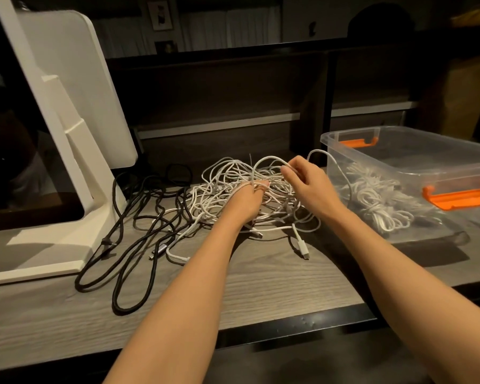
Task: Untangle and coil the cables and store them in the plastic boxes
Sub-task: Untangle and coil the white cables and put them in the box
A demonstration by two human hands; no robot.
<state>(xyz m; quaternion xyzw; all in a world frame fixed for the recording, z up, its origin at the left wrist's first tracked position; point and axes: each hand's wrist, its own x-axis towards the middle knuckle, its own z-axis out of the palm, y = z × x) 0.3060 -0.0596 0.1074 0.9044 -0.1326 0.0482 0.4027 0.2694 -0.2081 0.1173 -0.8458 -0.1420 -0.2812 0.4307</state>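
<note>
At centre frame the right hand point(306, 184) has its fingers point(288, 169) pinched on a raised loop of white cable point(269, 159). Just left of it, the left hand point(244, 200) grips strands in the white cable tangle point(227, 187) on the worktop point(261, 275). Black cables point(139, 214) sprawl further left. At right, a clear plastic box point(416, 151) with orange latches holds coiled white cables point(372, 198).

clear glossy plastic box point(416, 151) w/ orange clips | left of it: matte woodgrain desk point(261, 278), smooth white cables point(233, 176), braided-looking black cables point(139, 217)
</note>
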